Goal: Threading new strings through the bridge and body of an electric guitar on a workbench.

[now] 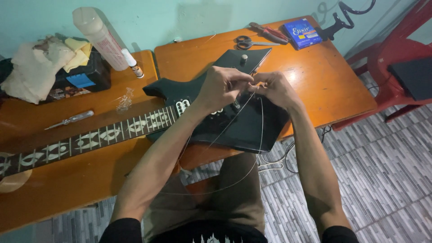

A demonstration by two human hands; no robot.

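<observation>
A black electric guitar (252, 126) lies across two wooden tables, its inlaid neck (90, 139) running to the left. My left hand (220, 87) and my right hand (274, 89) meet over the guitar body, fingers pinched together on a thin guitar string (258, 130). The string loops down from my fingers past the guitar's near edge toward my lap. A small knob (244, 57) stands on the body just beyond my hands.
Scissors (247, 42), red-handled pliers (270, 32) and a blue box (302, 33) lie on the far table. A screwdriver (69, 120), a tall tube (100, 37), a small bottle (133, 64) and rags on a black box (81, 76) sit left. A red chair (396, 67) stands right.
</observation>
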